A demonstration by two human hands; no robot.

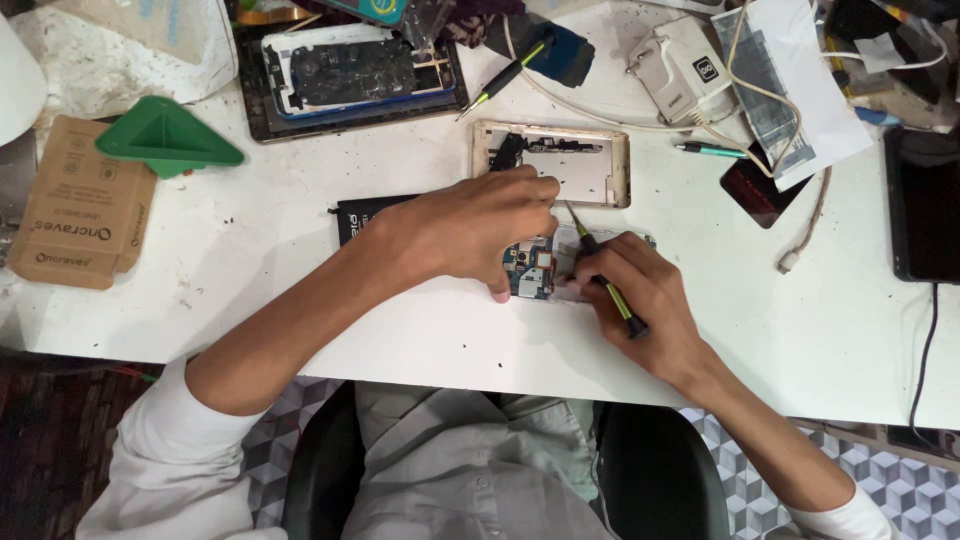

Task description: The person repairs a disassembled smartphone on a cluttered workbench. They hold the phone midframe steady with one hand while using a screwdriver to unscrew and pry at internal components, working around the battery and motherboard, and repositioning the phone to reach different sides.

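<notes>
An opened phone (530, 268) with its circuit board showing lies near the front edge of the white table (300, 290). My left hand (470, 225) rests over it, fingers bent, pinching and steadying its upper part. My right hand (640, 295) grips a thin yellow-and-black screwdriver (605, 285), its tip pointing up toward my left fingers. A gold phone back frame (590, 170) lies just beyond both hands. A black battery (355, 215) shows partly under my left wrist.
A dismantled tablet or phone (350, 75) lies at the back, with a green triangular tool (165, 135) and a brown cardboard box (85, 200) to the left. A second screwdriver (505, 78), a white charger (685, 70), cables, a pen (710, 150) and a dark device (925, 205) sit to the right.
</notes>
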